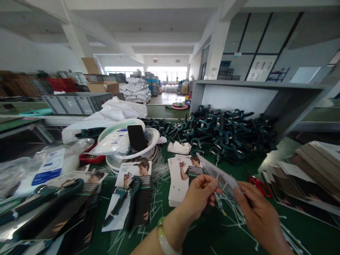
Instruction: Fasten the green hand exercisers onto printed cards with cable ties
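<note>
My right hand [256, 209] grips a printed card [219, 170] by its near edge, tilted so that it shows nearly edge-on. Close to the card's face, my left hand [200, 194] pinches a thin white cable tie [217, 177] between thumb and fingers. A green bangle [164, 237] is on the left wrist. Beneath and behind my left hand lies a stack of printed cards [176, 184]. Further left, a green hand gripper [120, 198] rests on another card [143, 209]. Loose white cable ties [235, 209] lie below my hands.
Many green hand grippers [225, 131] are heaped at the back right. Red-handled scissors [260, 186] lie beside more stacked cards [305, 184] at right. A black phone [137, 139] rests on a white basin [152, 143]. Carded grippers [50, 198] pile up at left.
</note>
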Tool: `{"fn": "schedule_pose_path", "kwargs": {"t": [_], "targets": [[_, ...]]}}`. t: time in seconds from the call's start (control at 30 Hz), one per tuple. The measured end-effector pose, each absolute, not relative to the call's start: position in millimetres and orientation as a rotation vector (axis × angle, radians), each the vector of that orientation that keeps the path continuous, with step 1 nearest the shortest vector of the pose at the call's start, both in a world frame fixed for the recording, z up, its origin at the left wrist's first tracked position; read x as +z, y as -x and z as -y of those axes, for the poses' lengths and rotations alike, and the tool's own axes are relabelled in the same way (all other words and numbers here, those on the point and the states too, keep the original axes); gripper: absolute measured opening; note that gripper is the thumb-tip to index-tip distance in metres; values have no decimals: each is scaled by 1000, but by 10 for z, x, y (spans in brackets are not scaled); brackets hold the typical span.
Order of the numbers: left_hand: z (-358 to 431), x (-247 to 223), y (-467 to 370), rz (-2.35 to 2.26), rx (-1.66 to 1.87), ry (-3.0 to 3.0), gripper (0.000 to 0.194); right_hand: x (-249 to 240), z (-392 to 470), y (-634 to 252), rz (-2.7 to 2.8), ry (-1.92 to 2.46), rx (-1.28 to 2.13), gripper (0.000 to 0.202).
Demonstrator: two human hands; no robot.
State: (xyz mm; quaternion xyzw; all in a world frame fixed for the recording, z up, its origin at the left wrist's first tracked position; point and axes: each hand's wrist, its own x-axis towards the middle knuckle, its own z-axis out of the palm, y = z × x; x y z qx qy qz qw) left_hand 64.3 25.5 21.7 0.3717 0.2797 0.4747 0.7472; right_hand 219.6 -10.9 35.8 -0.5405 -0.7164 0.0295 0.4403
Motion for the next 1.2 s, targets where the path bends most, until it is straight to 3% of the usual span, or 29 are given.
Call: {"fn": "schedule_pose_path", "kwargs": {"t": [0.83, 1.2], "targets": [[-275, 257, -568, -639, 931, -823, 42, 354, 144, -2164, 1844, 1277, 11, 21], [-221, 268, -546, -692, 1207, -711, 40, 289, 147, -2078, 2032, 1124, -269, 22]]}}
